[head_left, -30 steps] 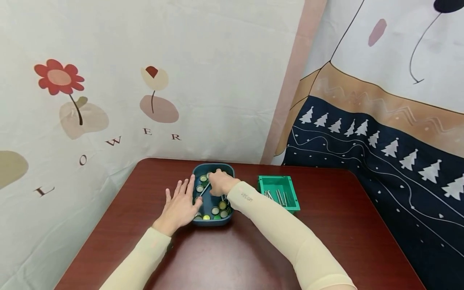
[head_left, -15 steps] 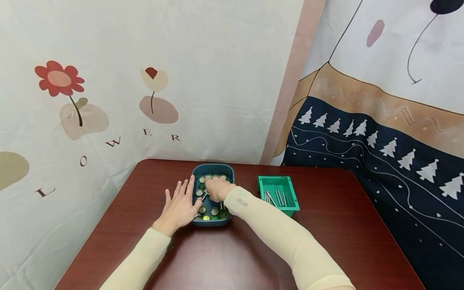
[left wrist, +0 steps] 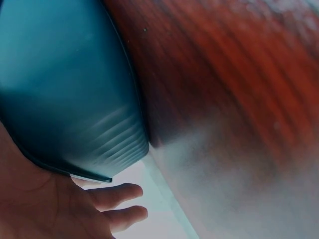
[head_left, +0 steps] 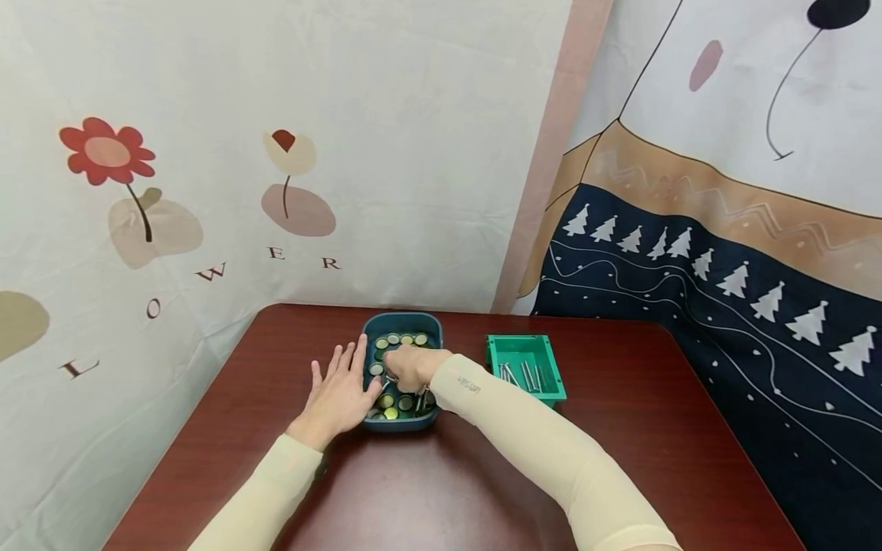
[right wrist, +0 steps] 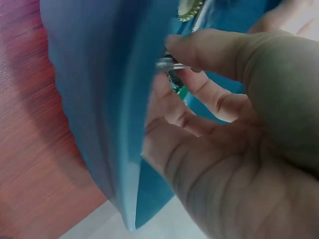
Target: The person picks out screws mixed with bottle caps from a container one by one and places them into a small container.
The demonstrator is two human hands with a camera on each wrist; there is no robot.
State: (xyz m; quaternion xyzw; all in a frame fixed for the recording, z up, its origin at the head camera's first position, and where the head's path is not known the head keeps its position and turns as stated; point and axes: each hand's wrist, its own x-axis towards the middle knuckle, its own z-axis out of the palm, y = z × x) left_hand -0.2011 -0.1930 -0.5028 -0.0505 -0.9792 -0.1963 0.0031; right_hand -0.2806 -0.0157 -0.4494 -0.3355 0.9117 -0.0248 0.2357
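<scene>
A dark blue tray (head_left: pixel 405 426) with rounded corners holds several bottle caps (head_left: pixel 405 402) and some metal screws. My right hand (head_left: pixel 413 367) reaches down inside it, fingers curled; in the right wrist view the thumb and fingers pinch a small threaded screw (right wrist: pixel 164 64) near the tray wall (right wrist: pixel 124 114). Part of that screw is hidden by the fingers. My left hand (head_left: pixel 336 399) lies spread over the tray's left rim, fingers straight and the thumb reaching inside. In the left wrist view, the palm sits against the tray's outer wall (left wrist: pixel 70 89).
To the right of the tray stands a green box (head_left: pixel 524 344) with several long screws (head_left: pixel 529 376) inside. Both containers rest on a reddish-brown table (head_left: pixel 620 428), towards its far edge. A printed cloth (head_left: pixel 413 153) hangs behind the table.
My right hand has moved from the far part of the tray towards the near left, uncovering a row of caps at the back. The left hand keeps its place on the rim.
</scene>
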